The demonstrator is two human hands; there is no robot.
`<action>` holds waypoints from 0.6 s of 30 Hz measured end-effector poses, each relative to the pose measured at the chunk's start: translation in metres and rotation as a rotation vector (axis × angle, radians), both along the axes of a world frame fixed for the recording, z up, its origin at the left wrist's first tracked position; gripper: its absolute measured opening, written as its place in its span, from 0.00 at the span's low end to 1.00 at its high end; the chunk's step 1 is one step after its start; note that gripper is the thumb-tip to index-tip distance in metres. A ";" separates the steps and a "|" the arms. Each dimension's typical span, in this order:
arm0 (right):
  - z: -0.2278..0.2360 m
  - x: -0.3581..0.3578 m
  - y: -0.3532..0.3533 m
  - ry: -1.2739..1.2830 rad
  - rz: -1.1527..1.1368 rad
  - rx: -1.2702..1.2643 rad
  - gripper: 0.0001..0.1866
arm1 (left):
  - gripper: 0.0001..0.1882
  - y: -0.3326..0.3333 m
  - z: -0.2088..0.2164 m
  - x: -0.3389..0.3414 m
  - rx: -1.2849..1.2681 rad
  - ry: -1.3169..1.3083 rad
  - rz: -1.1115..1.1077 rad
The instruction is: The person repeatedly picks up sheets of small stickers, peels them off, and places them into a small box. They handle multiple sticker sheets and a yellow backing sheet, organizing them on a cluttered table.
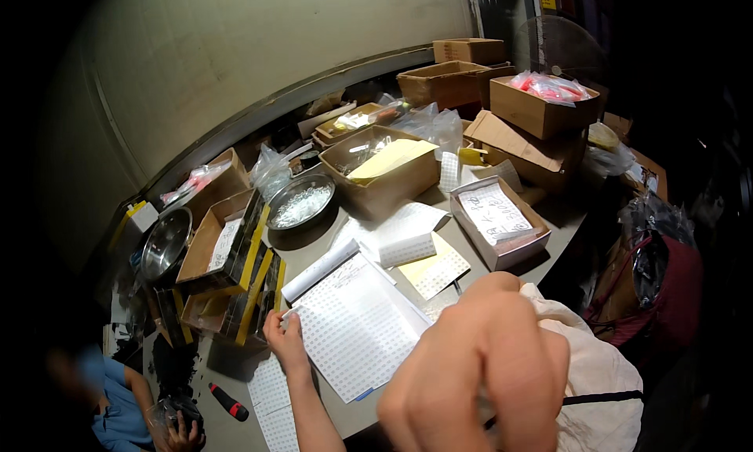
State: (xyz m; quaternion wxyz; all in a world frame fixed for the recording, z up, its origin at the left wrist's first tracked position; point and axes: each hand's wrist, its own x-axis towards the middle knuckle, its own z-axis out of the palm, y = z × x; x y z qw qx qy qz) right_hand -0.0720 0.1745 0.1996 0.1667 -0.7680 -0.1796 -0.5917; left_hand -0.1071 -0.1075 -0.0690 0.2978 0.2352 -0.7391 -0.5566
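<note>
A pad of white sheets (353, 326) printed with rows of small marks lies on the table before me, its top sheets rolled back. My left hand (287, 344) is at the pad's left edge, thumb and bent fingers closed on its rim. Raised close to the camera, my right hand (486, 366) has its fingers curled in; whatever they may hold is hidden. Beyond the pad lie a yellow card with printed labels (439, 267) and loose white sheets (404, 228). Another printed sheet (272, 405) lies beside my left forearm.
A dark bowl of small clear pieces (302, 203) stands behind the pad. Around it are a steel bowl (167, 244), cardboard boxes (384, 185) and a white box (500, 224). A red-black tool (228, 402) lies near left. At far left, a co-worker's hand (187, 434) holds a plastic bag.
</note>
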 end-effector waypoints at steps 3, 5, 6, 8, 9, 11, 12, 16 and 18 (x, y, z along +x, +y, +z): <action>0.002 -0.003 0.016 0.023 0.077 -0.019 0.11 | 0.09 0.001 -0.007 -0.003 -0.086 0.053 0.017; -0.009 -0.010 0.048 -0.059 -0.061 0.114 0.09 | 0.09 0.011 -0.008 -0.001 -0.125 0.136 0.037; -0.014 -0.011 0.056 -0.097 -0.105 0.121 0.08 | 0.09 0.009 -0.010 -0.005 -0.052 0.117 0.013; -0.019 -0.021 0.069 -0.105 -0.220 0.036 0.06 | 0.09 0.017 -0.005 -0.014 0.071 0.121 -0.029; -0.019 -0.020 0.065 -0.162 -0.202 -0.015 0.06 | 0.10 0.022 -0.004 -0.009 0.125 0.130 -0.028; -0.018 -0.016 0.056 -0.280 -0.159 -0.118 0.07 | 0.12 0.019 0.000 0.006 0.063 0.101 0.018; -0.012 -0.013 0.058 -0.275 -0.154 -0.150 0.07 | 0.12 0.012 -0.006 0.003 0.092 0.112 -0.002; 0.004 -0.017 0.070 -0.239 -0.128 -0.274 0.07 | 0.19 0.026 -0.002 -0.005 0.167 0.084 -0.056; 0.003 -0.022 0.078 -0.194 -0.147 -0.151 0.08 | 0.24 0.029 0.008 0.009 0.095 0.109 -0.005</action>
